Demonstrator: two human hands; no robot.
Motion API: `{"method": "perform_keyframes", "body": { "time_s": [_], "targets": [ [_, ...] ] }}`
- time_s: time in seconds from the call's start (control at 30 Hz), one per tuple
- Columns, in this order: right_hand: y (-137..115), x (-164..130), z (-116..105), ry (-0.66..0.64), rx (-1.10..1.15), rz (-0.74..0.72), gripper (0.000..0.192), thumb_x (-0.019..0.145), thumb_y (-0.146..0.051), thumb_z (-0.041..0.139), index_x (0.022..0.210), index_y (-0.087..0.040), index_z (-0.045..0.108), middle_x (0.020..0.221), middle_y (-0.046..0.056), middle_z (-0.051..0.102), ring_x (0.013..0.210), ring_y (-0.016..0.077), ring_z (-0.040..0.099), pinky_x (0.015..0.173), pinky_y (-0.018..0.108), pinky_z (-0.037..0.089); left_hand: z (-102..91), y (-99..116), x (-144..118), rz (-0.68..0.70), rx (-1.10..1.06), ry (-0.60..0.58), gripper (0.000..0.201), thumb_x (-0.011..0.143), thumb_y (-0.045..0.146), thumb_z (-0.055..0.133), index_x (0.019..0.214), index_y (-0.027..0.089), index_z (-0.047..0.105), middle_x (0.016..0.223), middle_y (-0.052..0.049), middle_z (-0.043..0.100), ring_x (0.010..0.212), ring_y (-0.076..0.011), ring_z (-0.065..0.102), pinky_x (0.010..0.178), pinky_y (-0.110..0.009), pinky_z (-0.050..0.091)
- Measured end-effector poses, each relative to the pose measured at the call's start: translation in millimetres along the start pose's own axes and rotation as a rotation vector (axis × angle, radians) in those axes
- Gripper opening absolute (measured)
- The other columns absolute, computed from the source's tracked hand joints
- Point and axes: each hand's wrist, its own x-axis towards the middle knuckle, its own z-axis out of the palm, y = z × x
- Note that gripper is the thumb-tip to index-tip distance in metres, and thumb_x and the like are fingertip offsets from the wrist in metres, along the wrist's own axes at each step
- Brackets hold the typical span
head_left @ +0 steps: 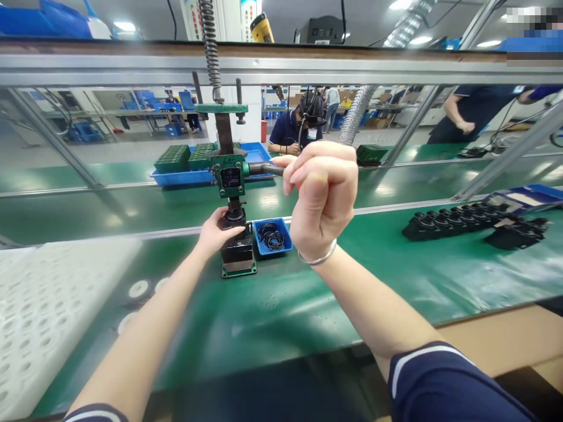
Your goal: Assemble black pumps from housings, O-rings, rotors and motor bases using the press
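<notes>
A green hand press (227,187) stands upright on the bench with a spring above it. My right hand (325,196) is closed around the end of its lever (265,169), which sticks out to the right. Under the ram sits a black housing (236,220), and the ram's lower end meets or nearly meets its top. My left hand (214,233) grips this housing from the left, thumb across the front; some of its fingers are hidden behind. Just right of the press base is a small blue bin (288,246) with black rings (271,235) inside.
A white perforated board (39,316) lies at left, near several white discs (138,288). Rows of black parts (453,220) and a blue tray (543,194) are at right. Behind the press, a blue tray (176,177) holds green blocks. A person (285,132) sits across the bench.
</notes>
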Motion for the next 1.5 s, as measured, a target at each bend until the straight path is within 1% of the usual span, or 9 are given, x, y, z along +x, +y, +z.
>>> {"method": "perform_keyframes", "body": {
  "time_s": [0.2,0.33,0.5,0.67,0.9,1.1,1.23,1.33,1.5],
  "targets": [
    [2,17,0,-0.023,0.025,-0.042,0.021,0.105,-0.032,0.037,0.098,-0.023,0.055,0.097,0.0,0.059,0.096,0.0113,0.064,0.099,0.03,0.056,0.9,0,1,-0.009,-0.008,0.007,0.073,0.059,0.043,0.088,0.121,0.021,0.057,0.114,-0.008,0.072,0.109,-0.0281,0.068,0.102,-0.045,0.049],
    [5,12,4,0.082,0.033,-0.094,0.02,0.105,-0.03,0.038,0.094,-0.023,0.054,0.093,0.0,0.062,0.102,0.0142,0.061,0.099,0.033,0.057,0.7,1,1,-0.001,0.002,0.004,0.071,0.06,0.042,0.088,0.12,0.022,0.057,0.115,-0.007,0.072,0.109,-0.0272,0.068,0.102,-0.044,0.05],
    [9,16,6,0.041,0.012,-0.161,0.023,0.106,-0.033,0.036,0.096,-0.021,0.054,0.096,-0.001,0.06,0.096,0.012,0.064,0.095,0.031,0.058,-3.6,2,2,-0.033,-0.027,-0.035,0.074,0.058,0.043,0.089,0.122,0.022,0.057,0.117,-0.008,0.072,0.11,-0.0277,0.068,0.102,-0.045,0.051],
    [2,10,3,0.091,0.062,-0.085,0.02,0.104,-0.026,0.04,0.094,-0.021,0.056,0.088,0.001,0.06,0.103,0.0152,0.06,0.098,0.035,0.057,-9.3,1,5,-0.02,-0.014,-0.075,0.072,0.059,0.041,0.09,0.12,0.021,0.058,0.119,-0.007,0.071,0.112,-0.0274,0.067,0.101,-0.042,0.052],
    [4,14,3,0.063,0.065,-0.133,0.018,0.104,-0.024,0.04,0.097,-0.021,0.056,0.087,-0.003,0.057,0.099,0.0123,0.06,0.096,0.033,0.056,-17.3,3,7,-0.058,-0.079,-0.173,0.073,0.056,0.039,0.091,0.118,0.021,0.058,0.119,-0.008,0.071,0.112,-0.0277,0.066,0.1,-0.041,0.053],
    [2,12,3,0.043,-0.023,-0.133,0.025,0.106,-0.035,0.033,0.095,-0.023,0.052,0.094,-0.001,0.059,0.096,0.0124,0.065,0.084,0.028,0.06,-19.2,3,7,-0.078,-0.096,-0.198,0.069,0.057,0.036,0.091,0.116,0.022,0.059,0.116,-0.006,0.072,0.109,-0.0263,0.067,0.099,-0.04,0.053],
    [-1,12,1,0.079,-0.128,-0.096,0.026,0.106,-0.034,0.031,0.094,-0.024,0.051,0.087,0.002,0.061,0.1,0.014,0.064,0.091,0.029,0.058,-20.2,4,6,-0.078,-0.096,-0.217,0.069,0.058,0.037,0.091,0.117,0.023,0.058,0.113,-0.006,0.072,0.108,-0.0259,0.067,0.101,-0.042,0.051],
    [-2,13,2,0.005,-0.197,-0.084,0.034,0.107,-0.038,0.023,0.094,-0.023,0.051,0.086,0.003,0.06,0.099,0.015,0.064,0.089,0.033,0.059,-21.9,5,7,-0.083,-0.097,-0.235,0.07,0.058,0.038,0.091,0.118,0.023,0.058,0.117,-0.006,0.071,0.11,-0.0265,0.066,0.102,-0.042,0.05],
    [-7,11,3,0.111,-0.07,-0.063,0.022,0.103,-0.027,0.034,0.092,-0.022,0.053,0.087,0.005,0.062,0.1,0.0154,0.061,0.094,0.032,0.055,-25.2,10,8,-0.091,-0.081,-0.267,0.069,0.057,0.036,0.091,0.117,0.023,0.06,0.12,-0.006,0.069,0.11,-0.0263,0.066,0.099,-0.041,0.052]
  ]
}}
